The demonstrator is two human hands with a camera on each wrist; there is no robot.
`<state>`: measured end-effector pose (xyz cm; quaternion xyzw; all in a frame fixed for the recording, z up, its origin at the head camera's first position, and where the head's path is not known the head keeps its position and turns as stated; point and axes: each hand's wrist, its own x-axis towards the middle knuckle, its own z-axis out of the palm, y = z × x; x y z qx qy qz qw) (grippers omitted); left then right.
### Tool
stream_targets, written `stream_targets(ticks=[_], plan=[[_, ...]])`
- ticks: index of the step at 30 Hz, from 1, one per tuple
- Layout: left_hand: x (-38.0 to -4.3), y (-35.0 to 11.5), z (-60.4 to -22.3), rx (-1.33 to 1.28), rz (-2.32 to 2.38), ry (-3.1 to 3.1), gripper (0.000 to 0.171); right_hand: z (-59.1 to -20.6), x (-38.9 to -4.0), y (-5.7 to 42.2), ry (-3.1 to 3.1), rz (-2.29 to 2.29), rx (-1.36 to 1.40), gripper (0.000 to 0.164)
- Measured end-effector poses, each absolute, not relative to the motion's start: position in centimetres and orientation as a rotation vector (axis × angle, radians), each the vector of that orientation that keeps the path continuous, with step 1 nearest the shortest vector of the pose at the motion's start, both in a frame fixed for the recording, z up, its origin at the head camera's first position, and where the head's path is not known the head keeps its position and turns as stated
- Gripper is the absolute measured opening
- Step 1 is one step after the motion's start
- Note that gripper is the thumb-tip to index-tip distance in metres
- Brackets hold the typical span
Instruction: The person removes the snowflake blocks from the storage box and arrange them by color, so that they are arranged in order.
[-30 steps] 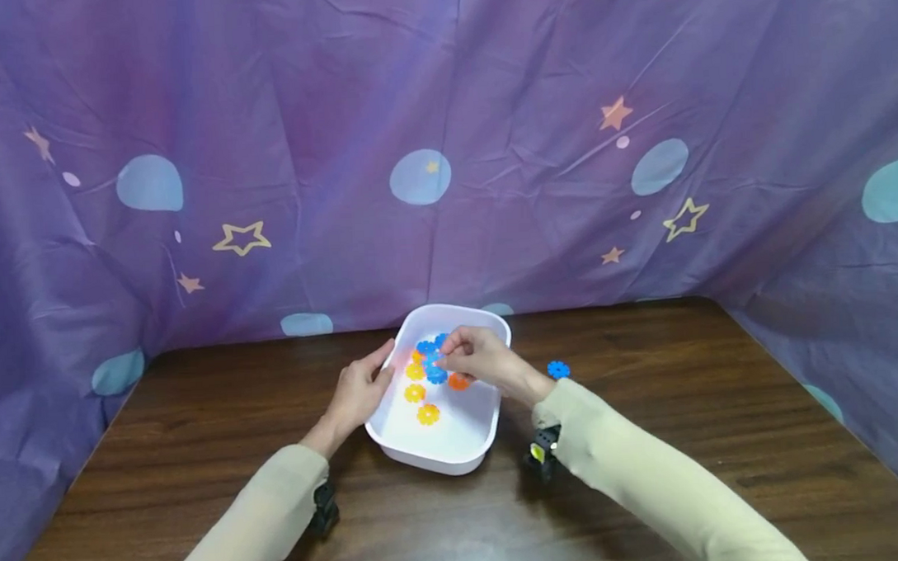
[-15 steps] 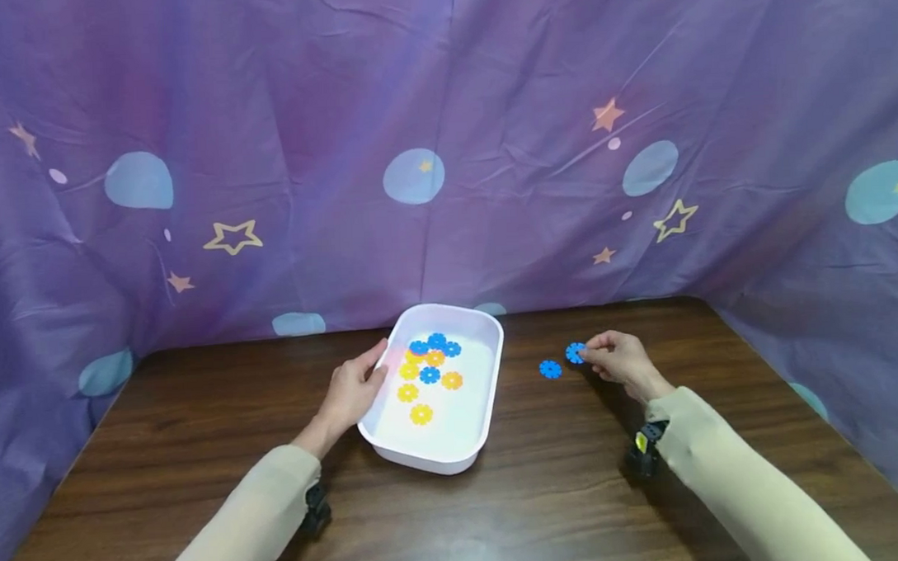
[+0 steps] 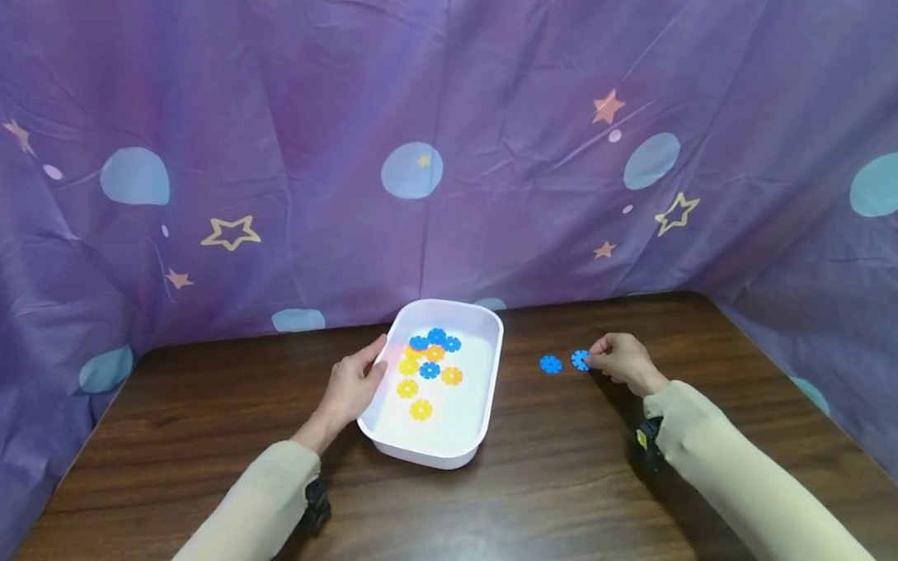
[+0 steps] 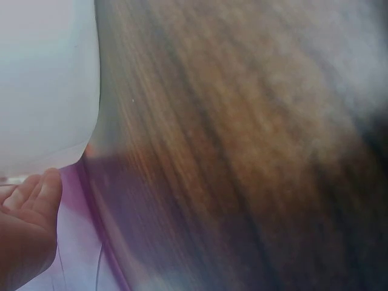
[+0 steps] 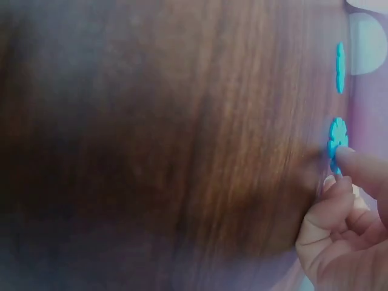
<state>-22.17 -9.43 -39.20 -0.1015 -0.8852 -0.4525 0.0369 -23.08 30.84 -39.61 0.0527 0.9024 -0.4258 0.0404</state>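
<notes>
The right grip [image 3: 623,362] is pinching a blue disc [image 3: 579,359] in its fingertips, and I am finding it to the right of the white tray [image 3: 454,433], at the top of the dark wooden bench [image 3: 531,509]. In the right wrist view I am seeing the pinched disc leaning, a fingertip covering part of it; I cannot be sure whether its edge is touching the wood. A loose disc [image 3: 551,364], also blue, is lying flat on the bench between the tray and the pinched one, just beside the latter but apart from it. The left grip [image 3: 349,389] is holding the tray by its left side, the thumb lying at the rim and the fingers running along the outer wall. Inside the tray I am counting four blue pieces [image 3: 429,369], four yellow pieces [image 3: 407,388] and two orange pieces [image 3: 451,376]; those toward the far end are bunching and overlapping, while two yellow ones are lying apart, nearer my head view. Pale sleeves [image 3: 745,468] are covering both forearms, and a small black device [image 3: 650,443] is sitting under the right wrist. Behind the bench a purple cloth [image 3: 326,153] is hanging, showing stars [image 3: 607,107] and light blue spots [image 3: 408,175].
</notes>
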Motion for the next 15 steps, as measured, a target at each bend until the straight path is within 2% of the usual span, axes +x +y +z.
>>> stream_targets(ticks=[7, 15], plan=[[-22.24, -9.51, -39.22, -0.344, -1.374, -2.675, 0.044, -39.30, -23.42, 30.63, 2.801, -1.227, 0.171, 0.014], [-22.04, -9.58, -39.25, -0.381, -1.368, -2.631, 0.043, -39.20, -23.35, 29.83, 2.887, -1.311, 0.163, 0.022]])
